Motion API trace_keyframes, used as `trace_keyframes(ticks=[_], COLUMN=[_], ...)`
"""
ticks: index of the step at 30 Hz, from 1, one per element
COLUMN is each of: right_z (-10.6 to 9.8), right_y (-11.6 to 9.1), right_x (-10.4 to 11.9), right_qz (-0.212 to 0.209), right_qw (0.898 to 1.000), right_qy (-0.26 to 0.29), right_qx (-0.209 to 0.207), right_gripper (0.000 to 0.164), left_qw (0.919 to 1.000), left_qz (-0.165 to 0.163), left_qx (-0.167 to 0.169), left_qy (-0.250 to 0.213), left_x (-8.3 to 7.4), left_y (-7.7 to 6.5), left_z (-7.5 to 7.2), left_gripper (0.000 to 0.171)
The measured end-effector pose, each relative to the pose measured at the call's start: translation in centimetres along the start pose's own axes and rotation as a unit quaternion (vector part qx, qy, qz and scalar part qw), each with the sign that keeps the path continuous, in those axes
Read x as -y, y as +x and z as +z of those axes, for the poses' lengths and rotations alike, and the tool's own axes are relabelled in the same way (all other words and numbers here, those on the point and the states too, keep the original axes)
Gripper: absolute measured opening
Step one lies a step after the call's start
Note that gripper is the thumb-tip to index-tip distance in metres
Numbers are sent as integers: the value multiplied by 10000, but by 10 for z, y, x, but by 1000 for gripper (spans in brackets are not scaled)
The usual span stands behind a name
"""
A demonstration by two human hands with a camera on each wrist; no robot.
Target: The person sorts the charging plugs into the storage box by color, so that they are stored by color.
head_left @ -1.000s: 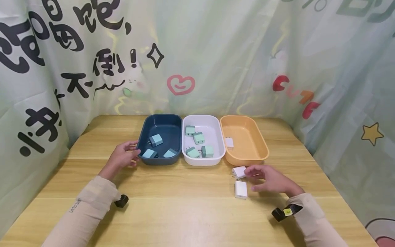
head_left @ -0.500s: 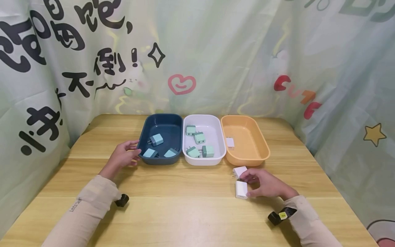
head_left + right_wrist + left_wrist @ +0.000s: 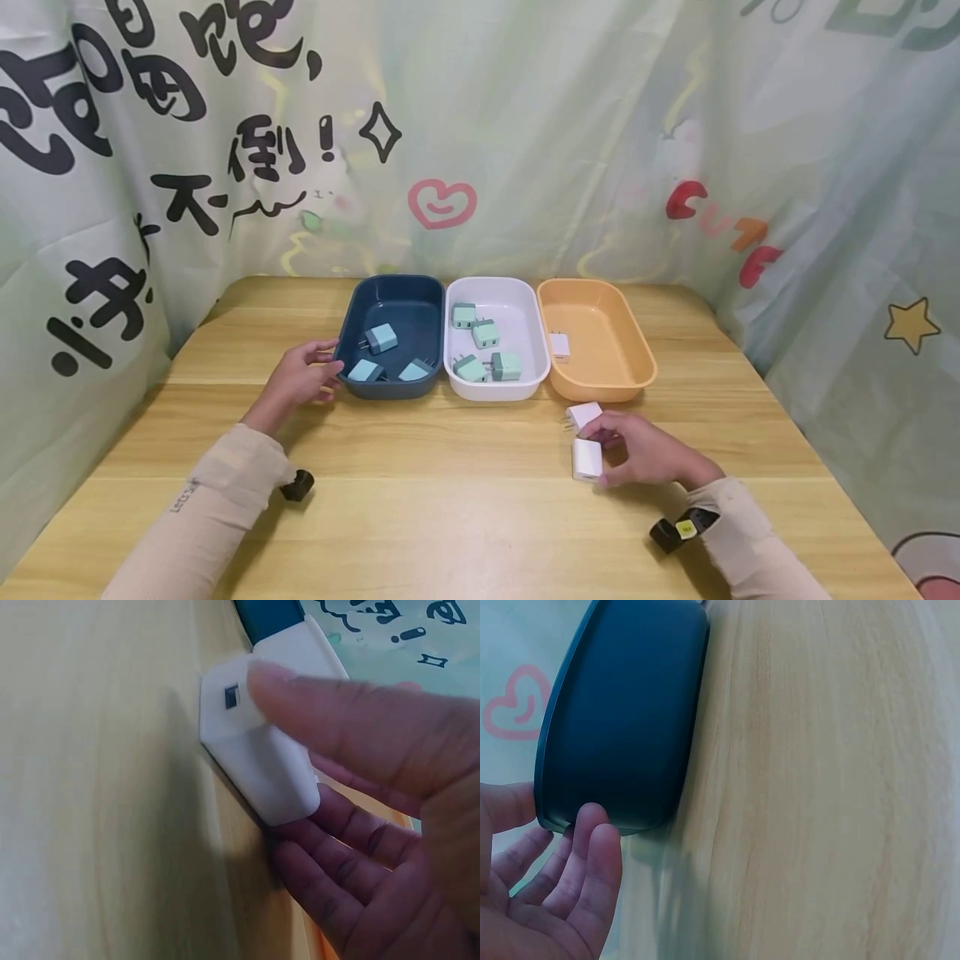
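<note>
At the near end of the row, my right hand (image 3: 651, 450) pinches a white USB wall charger (image 3: 587, 460), thumb on its port face and fingers round the far end. In the right wrist view the charger (image 3: 262, 761) stands close over the wood, its port facing the camera. A second white charger (image 3: 583, 416) with metal prongs lies just behind, partly covered by my fingers. My left hand (image 3: 298, 379) rests against the near left corner of the dark blue tray (image 3: 390, 390). Its fingers are relaxed beside the outer wall in the left wrist view.
Blue chargers (image 3: 382, 337) lie in the dark blue tray. Several green chargers (image 3: 506, 367) sit in the white tray (image 3: 497, 392) beside it. One white charger (image 3: 559, 347) lies in the orange tray (image 3: 600, 390). A printed curtain (image 3: 525, 150) hangs behind the wooden table (image 3: 450, 500).
My right hand has moved left and a little toward the near side, and its thumb and fingers have closed on the nearer white charger. The left hand has stayed by the dark blue tray.
</note>
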State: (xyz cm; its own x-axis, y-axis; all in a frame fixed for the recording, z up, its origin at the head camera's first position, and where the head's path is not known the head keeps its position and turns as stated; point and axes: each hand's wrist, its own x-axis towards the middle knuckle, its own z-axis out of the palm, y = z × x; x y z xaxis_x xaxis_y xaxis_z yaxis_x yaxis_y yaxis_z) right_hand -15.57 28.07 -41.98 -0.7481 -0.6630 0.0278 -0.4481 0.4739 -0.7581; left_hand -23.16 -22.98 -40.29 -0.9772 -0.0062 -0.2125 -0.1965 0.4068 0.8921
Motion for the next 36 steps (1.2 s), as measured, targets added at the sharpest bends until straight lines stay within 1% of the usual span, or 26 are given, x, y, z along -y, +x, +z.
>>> trace_keyframes(ticks=[7,13,18,21,27,36], right_z=[1,3,1,0,-3,-16], right_y=[1,0,1,1,0,0], right_x=[4,1,0,-1,-1,7], right_qz=[54,23,-18,-88,-154,110], right_qw=[9999,9994,9982,9974,9975,9978], right_qy=[-118,-318,-600,-715,-680,-607], right_qx=[21,95,-3,-44,-134,-253], right_gripper=[51,51,49,48,46,43], left_qw=[10000,10000,10000,10000,10000,9999], left_qz=[44,-66,34,22,2,-76], left_qx=[23,55,17,5,-1,-8], left_qy=[19,23,-1,9,31,74], left_x=[0,4,2,0,-2,-3], left_y=[0,-1,-1,0,-1,-2], left_z=[0,-1,0,0,0,1], left_gripper=[54,55,55,55,55,55])
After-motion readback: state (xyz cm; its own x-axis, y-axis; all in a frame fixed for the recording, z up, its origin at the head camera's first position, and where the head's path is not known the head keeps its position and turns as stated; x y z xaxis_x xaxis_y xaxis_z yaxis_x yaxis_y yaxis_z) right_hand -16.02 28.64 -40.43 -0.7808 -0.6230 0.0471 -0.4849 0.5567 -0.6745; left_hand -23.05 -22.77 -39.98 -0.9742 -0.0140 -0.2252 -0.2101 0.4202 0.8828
